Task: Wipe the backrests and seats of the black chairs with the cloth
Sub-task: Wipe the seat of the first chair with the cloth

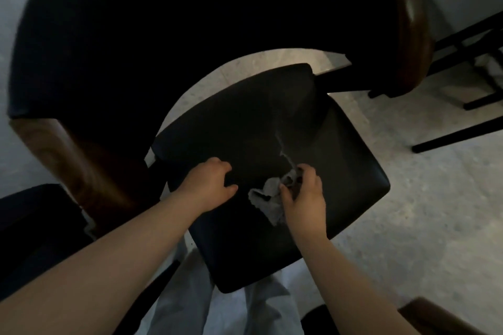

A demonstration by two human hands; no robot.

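Note:
A black chair (340,171) stands right below me, its padded seat turned at an angle. My right hand (304,198) grips a crumpled pale grey cloth (268,200) against the dark padding near the middle. My left hand (209,185) lies just left of the cloth with fingers and thumb curled onto the black surface. The dim light hides whether it holds an edge. A thin pale streak (281,147) runs up the padding beyond the cloth.
A large round dark table (163,22) with a wooden rim (413,22) curves around the chair's far side. Another black seat (32,226) sits at the left edge. Black chair legs (457,133) cross the grey speckled floor (422,226) at right. My pale trousers (196,307) show below.

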